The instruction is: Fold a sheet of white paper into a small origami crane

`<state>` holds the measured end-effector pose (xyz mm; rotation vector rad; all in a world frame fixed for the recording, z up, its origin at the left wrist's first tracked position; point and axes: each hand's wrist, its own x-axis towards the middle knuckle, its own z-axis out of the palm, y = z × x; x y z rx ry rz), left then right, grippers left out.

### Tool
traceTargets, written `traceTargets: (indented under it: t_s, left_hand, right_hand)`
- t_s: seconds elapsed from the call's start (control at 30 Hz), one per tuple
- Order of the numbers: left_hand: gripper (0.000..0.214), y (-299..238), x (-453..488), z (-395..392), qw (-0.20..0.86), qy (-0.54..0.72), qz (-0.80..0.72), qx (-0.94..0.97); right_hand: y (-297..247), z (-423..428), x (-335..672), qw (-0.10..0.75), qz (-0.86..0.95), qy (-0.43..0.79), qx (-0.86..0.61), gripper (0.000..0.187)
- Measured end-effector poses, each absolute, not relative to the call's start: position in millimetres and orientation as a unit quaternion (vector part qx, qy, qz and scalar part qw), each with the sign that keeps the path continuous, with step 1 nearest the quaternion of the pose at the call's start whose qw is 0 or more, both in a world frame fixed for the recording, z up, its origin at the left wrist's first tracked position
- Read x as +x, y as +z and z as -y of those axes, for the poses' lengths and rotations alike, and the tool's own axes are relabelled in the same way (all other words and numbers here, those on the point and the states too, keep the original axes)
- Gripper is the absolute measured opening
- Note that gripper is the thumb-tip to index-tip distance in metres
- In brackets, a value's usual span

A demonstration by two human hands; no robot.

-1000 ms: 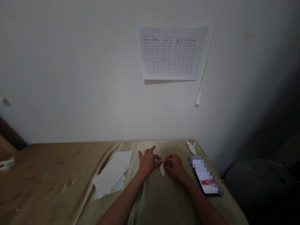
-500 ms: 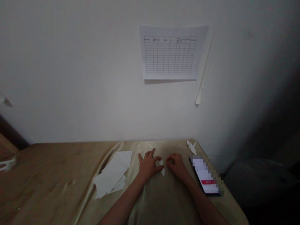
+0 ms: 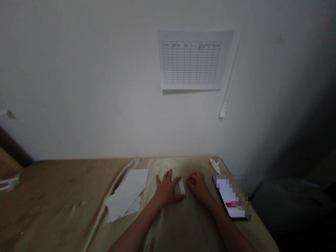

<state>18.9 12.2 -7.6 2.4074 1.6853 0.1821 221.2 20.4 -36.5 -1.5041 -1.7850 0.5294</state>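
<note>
A small, narrow piece of folded white paper (image 3: 182,187) lies on the cloth-covered table between my two hands. My left hand (image 3: 168,190) spans it, with the index fingertip at its far end and the thumb at its near end; the other fingers are spread on the cloth. Just right of the paper, apart from it, rests my right hand (image 3: 197,184), its thumb and index curled into a ring and nothing visible in them. Left of my hands is a loose stack of white paper sheets (image 3: 128,195).
A phone (image 3: 231,199) with a lit, partly pixelated screen lies on the right of the table (image 3: 65,196). Behind it sits a folded white paper shape (image 3: 215,165). A printed table sheet (image 3: 191,63) and a paper strip (image 3: 231,77) hang on the wall.
My left thumb has moved toward me to the paper's near end, widening its span from the index finger. The paper's pointed near end no longer shows. My right hand stays put.
</note>
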Motion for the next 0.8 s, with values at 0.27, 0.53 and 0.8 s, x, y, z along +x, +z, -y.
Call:
traceTargets:
  t_s: [0.27, 0.53, 0.8]
  left_hand:
    - [0.098, -10, 14, -5, 0.1, 0.065, -0.554, 0.824]
    - [0.094, -15, 11, -3, 0.083, 0.095, -0.546, 0.829]
    - [0.092, -14, 9, -4, 0.099, 0.095, -0.543, 0.829]
  right_hand:
    - [-30, -15, 223, 0.373, 0.707, 0.211, -0.562, 0.014]
    - [-21, -11, 223, 0.341, 0.753, 0.233, -0.512, 0.022]
    - [-28, -14, 223, 0.328, 0.775, 0.252, -0.478, 0.025]
